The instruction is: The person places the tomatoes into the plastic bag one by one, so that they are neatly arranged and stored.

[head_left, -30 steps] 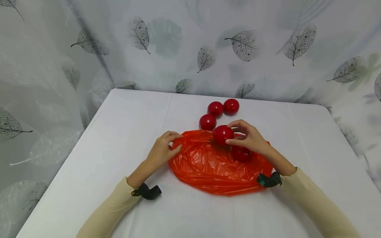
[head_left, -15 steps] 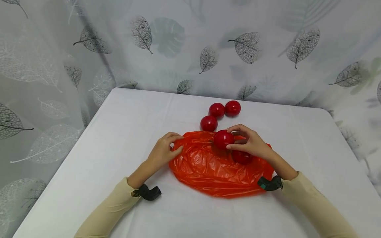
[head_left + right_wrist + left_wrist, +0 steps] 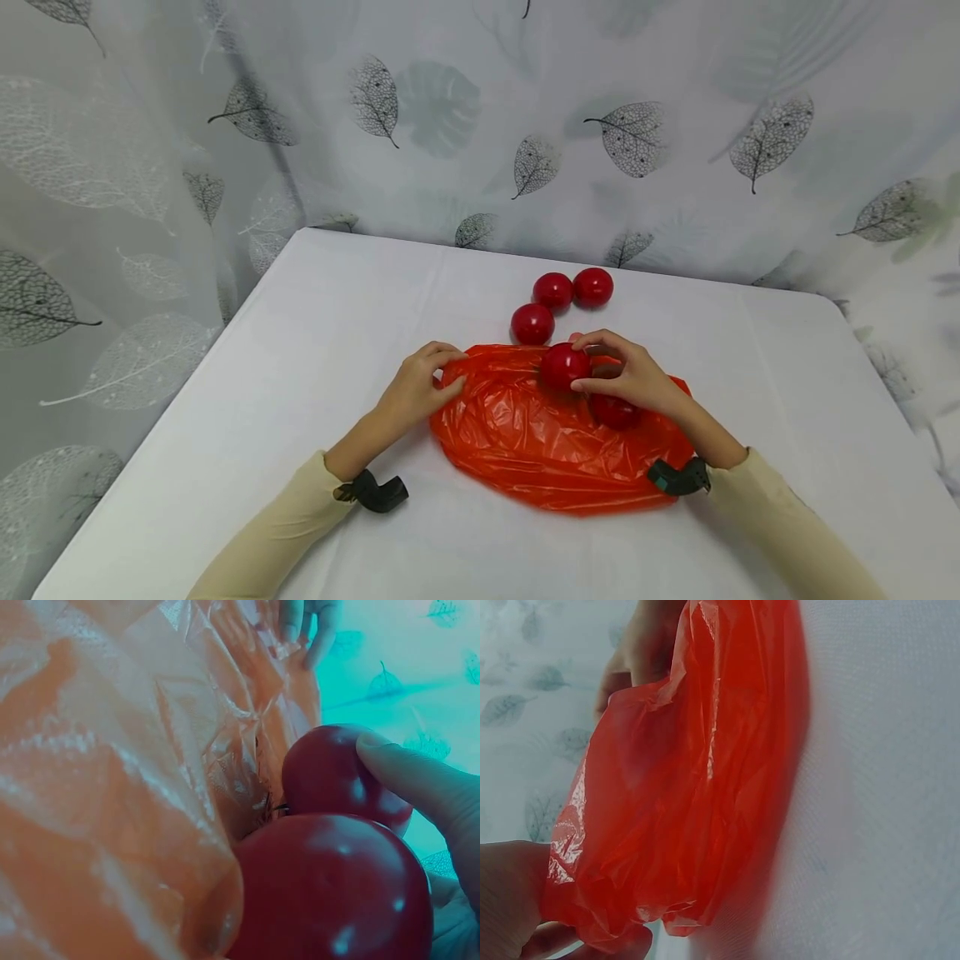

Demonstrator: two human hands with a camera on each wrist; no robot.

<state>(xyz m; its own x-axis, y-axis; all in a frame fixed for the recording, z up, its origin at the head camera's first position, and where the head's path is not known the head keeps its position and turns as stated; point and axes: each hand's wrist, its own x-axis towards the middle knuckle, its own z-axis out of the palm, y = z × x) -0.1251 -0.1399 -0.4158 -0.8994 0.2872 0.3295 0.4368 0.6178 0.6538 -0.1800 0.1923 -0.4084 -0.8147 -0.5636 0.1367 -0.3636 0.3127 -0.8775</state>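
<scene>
A red-orange plastic bag (image 3: 510, 442) lies crumpled on the white table, its mouth toward the far side. At the bag's left end, the left hand (image 3: 412, 385) pinches its rim between thumb and fingers; the left wrist view shows the film (image 3: 682, 810) bunched there. My right hand (image 3: 633, 375) holds a glossy red tomato (image 3: 564, 367) at the bag's mouth, thumb on the near side. Close beneath that hand another tomato (image 3: 613, 411) sits at the bag's opening, large in the right wrist view. A short dark stem shows beside the held tomato (image 3: 337, 776).
Three more tomatoes stand beyond the bag: one close to its rim (image 3: 532, 324), two touching behind it, left (image 3: 553, 292) and right (image 3: 593, 287). A leaf-patterned curtain (image 3: 450, 125) hangs behind the table (image 3: 360, 308). Black devices (image 3: 378, 492) are strapped to both wrists.
The head view has shifted slightly, so everything sits lower in it. The right hand has brought its tomato slightly down toward the bag. The left hand keeps its place on the rim.
</scene>
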